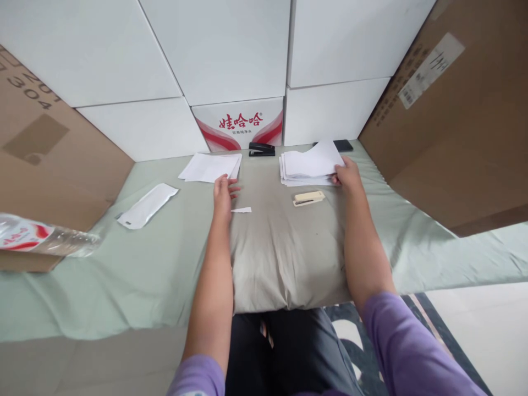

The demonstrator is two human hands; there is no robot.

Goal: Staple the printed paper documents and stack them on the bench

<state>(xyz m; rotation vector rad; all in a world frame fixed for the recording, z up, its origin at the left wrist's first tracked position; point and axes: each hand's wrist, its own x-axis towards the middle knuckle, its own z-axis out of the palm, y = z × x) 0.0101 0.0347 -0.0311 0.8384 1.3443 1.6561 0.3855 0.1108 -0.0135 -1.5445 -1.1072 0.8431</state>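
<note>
A person in purple sleeves is reaching both bare arms forward over a table covered with pale green and greyish cloth [289, 264]. The right hand [350, 175] is gripping the right edge of a stack of white paper [305, 165], which is lying just to that hand's left; the thumb is pressing from above and the other fingers are curling below. The uppermost paper is bending upward at its far corner. Beyond the right hand, a flat black object [344, 145] is lying partly hidden behind the raised paper. Nearer the person and to the right hand's left, a cream stapler [309, 197] is resting on the cloth.

The left hand [223, 198] is holding nothing, its fingers loosely spread. Its fingertips are overlapping the near edge of a smaller pile of white sheets [206, 166]; whether they are touching it, I cannot tell. A narrow paper scrap [244, 210] is lying just right of the left wrist. A black stapler [262, 147] is sitting farther away than both hands, between the two paper piles. Left of the left hand, a long white packet [149, 205] is lying at a slant, and well beyond that a clear bottle [61, 241] is showing. White boxes [223, 49] are standing ahead of both hands, with brown cartons flanking them.
</note>
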